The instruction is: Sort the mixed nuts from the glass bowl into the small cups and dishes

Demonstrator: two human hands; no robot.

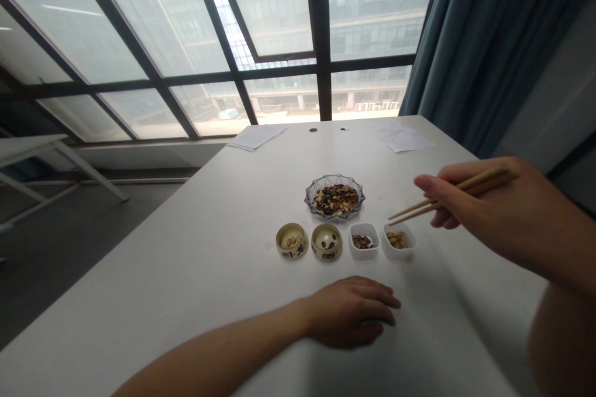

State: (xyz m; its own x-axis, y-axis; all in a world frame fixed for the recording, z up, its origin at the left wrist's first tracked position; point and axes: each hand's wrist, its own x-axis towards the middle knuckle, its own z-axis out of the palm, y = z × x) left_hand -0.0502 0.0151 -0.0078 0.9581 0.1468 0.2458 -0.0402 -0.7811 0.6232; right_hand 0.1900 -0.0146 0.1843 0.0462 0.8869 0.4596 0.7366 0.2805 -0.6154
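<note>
My right hand [484, 211] grips a pair of wooden chopsticks [442, 200], tips hanging just above the rightmost white square dish [399, 240] of pale nuts. My left hand [354, 316] lies flat on the white table [195, 273], fingers stretched out, holding nothing, just in front of the dishes. A glass bowl [334, 197] holds mixed seeds, nuts and beans. In a row before it stand two round gold cups [292, 240] [326, 242] and another white square dish [364, 240] with dark seeds.
Sheets of paper [256, 135] [404, 138] lie at the table's far edge by two small dark dots. Large windows stand behind, a teal curtain [484, 43] hangs at right, and another table [41, 155] is at left.
</note>
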